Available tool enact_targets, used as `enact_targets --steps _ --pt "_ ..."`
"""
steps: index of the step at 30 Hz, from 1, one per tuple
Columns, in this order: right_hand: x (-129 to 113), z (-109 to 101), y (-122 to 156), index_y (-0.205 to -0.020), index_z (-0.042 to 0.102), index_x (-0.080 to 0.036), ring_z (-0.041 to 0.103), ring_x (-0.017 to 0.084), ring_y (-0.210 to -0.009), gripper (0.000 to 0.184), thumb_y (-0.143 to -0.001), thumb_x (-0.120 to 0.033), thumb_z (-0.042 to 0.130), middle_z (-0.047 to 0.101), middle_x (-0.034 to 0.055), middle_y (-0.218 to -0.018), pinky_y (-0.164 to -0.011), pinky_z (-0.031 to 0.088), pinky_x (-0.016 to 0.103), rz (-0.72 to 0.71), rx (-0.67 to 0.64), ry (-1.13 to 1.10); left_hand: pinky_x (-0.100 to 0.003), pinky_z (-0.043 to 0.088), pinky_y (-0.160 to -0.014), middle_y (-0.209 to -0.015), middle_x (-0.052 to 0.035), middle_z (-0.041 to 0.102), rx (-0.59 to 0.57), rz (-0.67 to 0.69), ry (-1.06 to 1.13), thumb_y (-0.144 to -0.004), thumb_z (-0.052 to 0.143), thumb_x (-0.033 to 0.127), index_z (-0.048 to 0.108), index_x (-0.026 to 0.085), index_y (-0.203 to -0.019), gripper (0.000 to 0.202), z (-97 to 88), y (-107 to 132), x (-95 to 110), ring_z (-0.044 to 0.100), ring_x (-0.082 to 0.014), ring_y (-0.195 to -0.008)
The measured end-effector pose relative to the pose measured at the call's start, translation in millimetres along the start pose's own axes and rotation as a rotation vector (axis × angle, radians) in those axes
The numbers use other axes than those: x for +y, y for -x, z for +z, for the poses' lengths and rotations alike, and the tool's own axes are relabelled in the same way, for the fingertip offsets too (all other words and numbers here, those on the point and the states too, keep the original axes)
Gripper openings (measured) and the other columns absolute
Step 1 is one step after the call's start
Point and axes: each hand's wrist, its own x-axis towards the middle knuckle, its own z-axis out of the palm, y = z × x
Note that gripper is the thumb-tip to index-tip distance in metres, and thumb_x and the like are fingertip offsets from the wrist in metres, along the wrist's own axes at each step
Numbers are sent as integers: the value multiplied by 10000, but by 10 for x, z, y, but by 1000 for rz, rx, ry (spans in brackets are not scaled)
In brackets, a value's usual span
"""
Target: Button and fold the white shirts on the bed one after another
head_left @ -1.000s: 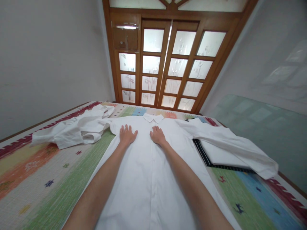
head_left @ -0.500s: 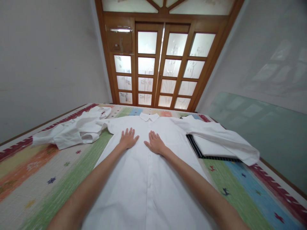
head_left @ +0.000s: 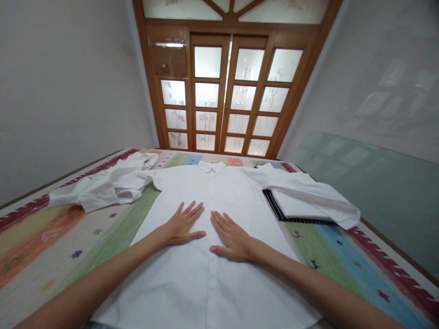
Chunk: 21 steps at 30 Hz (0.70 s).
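A white button-front shirt point(head_left: 192, 283) lies spread out with its collar point(head_left: 211, 167) at the far end. On its left half my left hand point(head_left: 185, 224) rests flat, fingers spread and thumb pointing inward. My right hand point(head_left: 233, 237) lies flat just right of the button line, its fingers stretched out and fairly close together. Neither hand grips the cloth. One sleeve point(head_left: 318, 196) stretches out to the right, over a folded white cloth point(head_left: 295, 208) with black striped fabric at its edge. Light creases show in the cloth below my hands.
Crumpled white cloth point(head_left: 113, 185) lies at the left, against the shirt's left shoulder. A colourful patterned cover point(head_left: 103, 237) is spread beneath everything. Beyond the far edge stand wooden doors with glass panes point(head_left: 222, 91). A pale green panel point(head_left: 370, 173) leans along the right wall.
Both hands have slid down the shirt front, toward me, and stay flat. My forearms are spread wider, and the shirt's lower edge shows at the bottom. The view has shifted slightly.
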Motion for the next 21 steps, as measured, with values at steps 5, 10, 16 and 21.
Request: enact_targets --steps 5,10,16,21 --pt "12 -82 45 -1227 641 -137 570 237 -1193 404 -882 -333 567 626 147 -1279 -1045 405 379 31 185 -254 -520 306 -1088 -1488 -144 438 31 -132 -58 -928 351 584 450 214 -1427 629 -79 -36 -55 413 -341 -1354" --pt "208 -186 -428 -875 721 -148 650 159 -734 140 -843 -184 590 723 67 -832 -745 477 259 349 273 -210 -546 321 -1078 -1518 -133 396 16 -190 2 -977 300 326 447 185 -1421 489 -48 -470 -189 357 -335 -1392" --pt "426 -259 -1099 -877 729 -145 666 208 -861 213 -869 -285 568 737 115 -911 -706 438 252 650 207 -16 -522 364 -1063 -1376 -90 568 200 -216 115 -923 407 212 657 236 -1191 366 37 -995 -212 485 -281 -1290" --pt "513 -218 -1279 -815 750 -94 683 236 -814 240 -800 -282 601 735 174 -824 -668 444 249 728 192 -51 -363 438 -1010 -1156 -67 694 366 -306 241 -838 516 148 751 216 -1019 304 115 -1152 -230 592 -223 -1100"
